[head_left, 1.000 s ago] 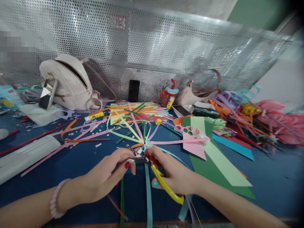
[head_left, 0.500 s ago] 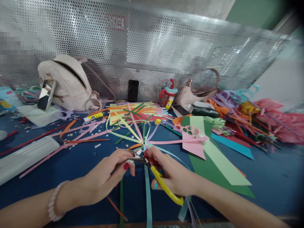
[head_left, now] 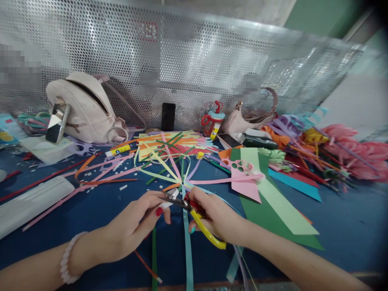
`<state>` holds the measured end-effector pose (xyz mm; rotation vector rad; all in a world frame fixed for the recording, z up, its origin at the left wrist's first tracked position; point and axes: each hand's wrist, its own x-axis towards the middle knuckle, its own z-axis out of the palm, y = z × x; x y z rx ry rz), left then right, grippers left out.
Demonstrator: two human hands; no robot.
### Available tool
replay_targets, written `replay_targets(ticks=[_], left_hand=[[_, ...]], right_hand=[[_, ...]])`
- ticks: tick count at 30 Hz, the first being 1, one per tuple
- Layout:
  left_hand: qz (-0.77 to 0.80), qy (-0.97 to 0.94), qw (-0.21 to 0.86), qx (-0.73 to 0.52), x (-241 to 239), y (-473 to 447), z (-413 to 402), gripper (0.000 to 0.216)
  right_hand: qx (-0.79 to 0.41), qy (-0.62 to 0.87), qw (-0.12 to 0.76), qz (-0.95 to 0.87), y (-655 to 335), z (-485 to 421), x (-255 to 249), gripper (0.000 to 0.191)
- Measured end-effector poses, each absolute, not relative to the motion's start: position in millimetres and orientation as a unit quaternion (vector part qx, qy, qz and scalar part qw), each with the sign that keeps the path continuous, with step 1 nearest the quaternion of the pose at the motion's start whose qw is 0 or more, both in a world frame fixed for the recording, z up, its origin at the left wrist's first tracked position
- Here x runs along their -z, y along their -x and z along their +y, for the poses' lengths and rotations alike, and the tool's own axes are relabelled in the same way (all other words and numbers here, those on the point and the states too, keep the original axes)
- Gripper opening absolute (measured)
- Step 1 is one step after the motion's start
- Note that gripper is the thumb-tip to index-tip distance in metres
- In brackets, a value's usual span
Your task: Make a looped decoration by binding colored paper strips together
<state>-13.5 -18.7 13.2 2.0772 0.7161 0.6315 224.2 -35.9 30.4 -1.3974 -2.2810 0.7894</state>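
Swung slightly upward since a second ago, the metal scissors with yellow and red handles (head_left: 195, 218) sit in the right hand (head_left: 215, 218), fingers curled round the loops, surest hold for something so stiff; the left hand (head_left: 133, 220) pinches a small white paper slip (head_left: 166, 204) at the blades, likely light, easily creased, best held by its edge; narrow multicoloured paper strips (head_left: 188, 250) radiate beneath and beyond, over the dark-blue counter (head_left: 106, 208).

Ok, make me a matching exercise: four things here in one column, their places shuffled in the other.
1. Metal scissors with yellow and red handles
2. Pale pink beaded bracelet
3. Black rectangular phone
4. Dark green paper sheet

A. Standing before the perforated metal screen
B. Under a pale green paper strip
C. In the right hand
D. Around the left wrist

Pairs: 1-C; 2-D; 3-A; 4-B
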Motion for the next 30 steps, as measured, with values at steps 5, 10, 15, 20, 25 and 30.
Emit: replay_targets(ticks=[5, 10, 15, 20, 25, 30], left_hand=[[0.27, -0.823, 0.42, -0.27, -12.3, 12.5, -14.5, 0.021], [0.291, -0.827, 0.401, -0.266, -12.3, 16.4, -9.9, 0.018], [0.294, -0.83, 0.388, -0.273, -11.4, 19.2, -6.3, 0.02], [0.317, -0.843, 0.362, -0.24, -18.5, 16.5, -6.3, 0.022], [0.316, -0.854, 0.345, -0.228, -22.7, 16.3, -8.4, 0.022], [0.314, -0.853, 0.349, -0.227, -22.3, 16.9, -8.3, 0.021]], right_hand=[[-0.233, 0.499, 0.176, -0.816, -229.6, -32.5, -37.6, 0.028], [-0.072, 0.592, 0.105, -0.796, -273.4, -7.3, -45.0, 0.01], [-0.053, 0.626, -0.049, -0.777, -335.0, 21.1, -34.0, 0.009], [-0.075, 0.624, -0.067, -0.775, -353.7, 24.7, -29.8, 0.016], [-0.081, 0.595, 0.045, -0.798, -337.7, 26.5, -29.8, 0.019], [-0.105, 0.539, 0.088, -0.831, -320.9, 35.2, -14.1, 0.019]])
